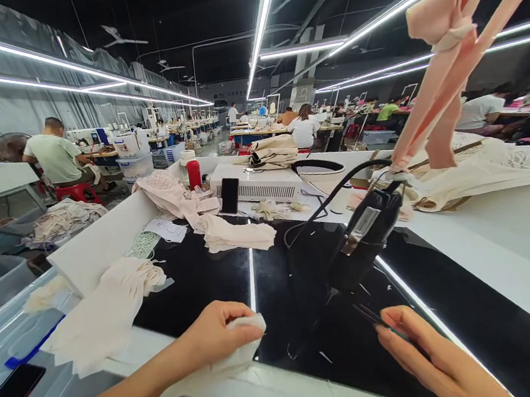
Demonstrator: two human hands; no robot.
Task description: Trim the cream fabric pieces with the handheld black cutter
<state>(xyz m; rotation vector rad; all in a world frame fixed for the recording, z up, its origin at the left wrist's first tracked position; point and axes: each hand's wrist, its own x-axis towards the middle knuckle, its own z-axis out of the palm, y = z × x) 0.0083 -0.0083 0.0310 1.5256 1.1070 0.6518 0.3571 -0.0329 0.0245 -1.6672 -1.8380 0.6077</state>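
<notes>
Pinched between the thumb and fingers of my left hand (229,332) is a cream fabric piece (234,359), hanging over the table's front edge. My right hand (422,346) is closed around a slim, dark pointed tool (368,314). Its tips aim up and left over the black tabletop (306,320); whether it is tweezers or snips I cannot tell. Between and beyond the hands, a black electric cutting tool (366,219) hangs from knotted pink fabric strips (445,66), its lower end near the tabletop. Small white scraps (326,357) lie between my hands.
Fabric stacks lie at the left edge (110,303) and farther back (237,231). A phone (230,196) leans against a white vented box (258,181), near a red bottle (193,174). A black cable (326,201) loops across. Plastic bins stand left; several people work at machines beyond.
</notes>
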